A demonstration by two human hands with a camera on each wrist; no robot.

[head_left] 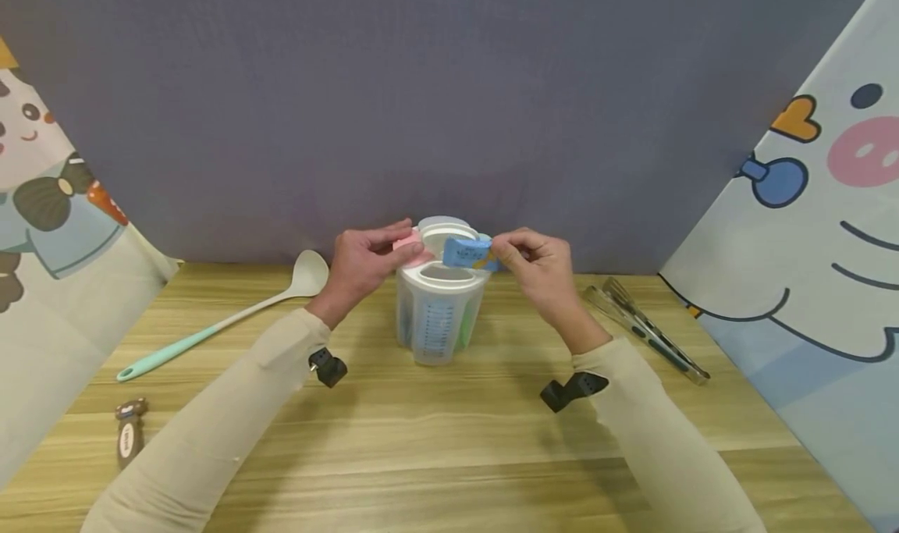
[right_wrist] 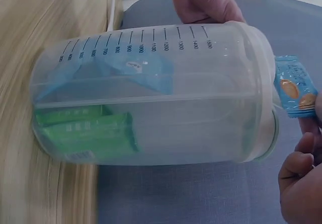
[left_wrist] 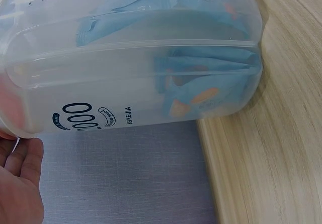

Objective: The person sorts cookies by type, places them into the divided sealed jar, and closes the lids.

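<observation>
A clear, divided storage canister (head_left: 434, 322) with a white lid stands upright near the back of the table. Blue packets (left_wrist: 206, 85) lie low inside it, and green packets (right_wrist: 88, 133) fill another compartment. My left hand (head_left: 368, 264) is at the left of the lid, its thumb and fingers pinching a pink lid piece (head_left: 407, 240). Between thumb and fingers, my right hand (head_left: 537, 268) holds a small blue snack packet (head_left: 465, 253) printed with cookies. That packet hangs close over the lid openings. In the right wrist view the packet (right_wrist: 296, 87) is beside the lid rim.
To the left lies a ladle (head_left: 232, 320) with a mint handle, and nearer is a brown bear-shaped item (head_left: 129, 431), partly behind the left sleeve. Metal tongs (head_left: 649, 330) lie at the right. A grey panel (head_left: 449, 111) rises behind the table.
</observation>
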